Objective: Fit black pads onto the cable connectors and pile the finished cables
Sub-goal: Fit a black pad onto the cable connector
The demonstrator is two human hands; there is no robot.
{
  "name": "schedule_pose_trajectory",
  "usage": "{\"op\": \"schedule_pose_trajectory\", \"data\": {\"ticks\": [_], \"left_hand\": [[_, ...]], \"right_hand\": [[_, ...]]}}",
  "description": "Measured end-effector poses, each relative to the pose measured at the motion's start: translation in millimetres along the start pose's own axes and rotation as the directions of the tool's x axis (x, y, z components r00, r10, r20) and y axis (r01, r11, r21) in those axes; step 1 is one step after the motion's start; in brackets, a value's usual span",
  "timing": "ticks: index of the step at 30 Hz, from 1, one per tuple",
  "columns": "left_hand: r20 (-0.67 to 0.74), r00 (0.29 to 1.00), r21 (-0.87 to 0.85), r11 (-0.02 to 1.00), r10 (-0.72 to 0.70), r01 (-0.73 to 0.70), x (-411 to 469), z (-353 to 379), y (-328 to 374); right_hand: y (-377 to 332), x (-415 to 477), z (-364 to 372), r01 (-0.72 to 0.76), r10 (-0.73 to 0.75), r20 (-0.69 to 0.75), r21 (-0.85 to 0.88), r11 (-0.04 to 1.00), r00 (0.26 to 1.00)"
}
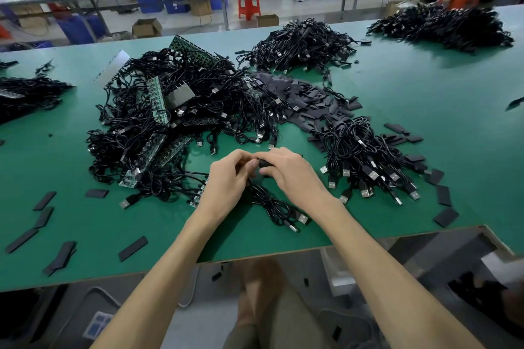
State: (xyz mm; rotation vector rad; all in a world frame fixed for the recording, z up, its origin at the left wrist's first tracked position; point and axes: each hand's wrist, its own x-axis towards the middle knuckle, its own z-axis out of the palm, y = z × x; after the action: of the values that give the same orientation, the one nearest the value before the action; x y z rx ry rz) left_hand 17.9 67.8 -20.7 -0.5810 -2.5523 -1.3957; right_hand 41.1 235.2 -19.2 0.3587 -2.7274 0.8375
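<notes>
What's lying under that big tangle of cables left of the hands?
Green circuit board strips stick out from under the cable tangle; black pads show beneath its right edge. Its middle hides whatever lies below.

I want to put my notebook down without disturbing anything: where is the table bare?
Bare table lies right of the pad heap, nearer than the far-right cable pile. Another patch lies left of the circuit-board tangle. The middle is crowded.
</notes>
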Motion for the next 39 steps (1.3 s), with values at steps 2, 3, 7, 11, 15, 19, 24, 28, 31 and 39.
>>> {"op": "schedule_pose_trajectory", "data": {"ticks": [2,3,7,11,15,19,24,28,31,39], "left_hand": [[-0.023,1.0,-0.071,0.997,-0.022,0.02,0.5,-0.6,0.1],[-0.025,0.999,-0.095,0.995,-0.028,0.026,0.9,-1.3,0.2],[0.014,1.0,-0.195,0.981,-0.019,0.021,1.2,-4.8,0.3],[0.027,1.0,-0.131,0.991,0.002,0.001,0.3,-4.3,0.1],[-0.051,0.999,-0.083,0.997,-0.012,0.008,0.0,-5.5,-0.2],[-0.059,0.998,-0.083,0.997,0.001,-0.006,-1.5,-6.8,1.4],[-0.045,0.999,-0.061,0.998,0.022,-0.024,-1.4,-5.1,0.9],[-0.04,0.999,-0.079,0.997,0.014,-0.017,-2.0,-4.7,1.5],[-0.04,0.999,-0.128,0.992,0.01,-0.015,-2.1,-5.1,2.1],[-0.001,1.0,-0.105,0.994,0.006,-0.006,-0.8,-3.4,5.2]], "right_hand": [[-1.0,-0.6,0.1,-0.037,0.037,-0.013,0.01,0.999,0.999],[-1.5,-0.6,0.3,-0.056,0.056,-0.021,0.008,0.998,0.998],[-1.7,-2.0,-1.3,-0.073,0.073,-0.083,0.009,0.997,0.994],[0.2,-1.9,-2.8,-0.087,0.089,-0.144,0.02,0.996,0.986],[2.9,0.7,-1.4,-0.082,0.088,-0.128,0.054,0.995,0.988],[8.2,3.7,-2.0,-0.095,0.114,-0.093,0.187,0.978,0.989],[11.8,4.2,1.5,-0.08,0.09,-0.033,0.226,0.971,0.995],[12.6,4.7,0.5,-0.1,0.114,-0.025,0.32,0.942,0.993],[12.0,4.6,-2.2,-0.143,0.153,0.007,0.391,0.909,0.988],[9.9,6.4,-5.6,-0.211,0.196,0.08,0.407,0.889,0.977]]}}
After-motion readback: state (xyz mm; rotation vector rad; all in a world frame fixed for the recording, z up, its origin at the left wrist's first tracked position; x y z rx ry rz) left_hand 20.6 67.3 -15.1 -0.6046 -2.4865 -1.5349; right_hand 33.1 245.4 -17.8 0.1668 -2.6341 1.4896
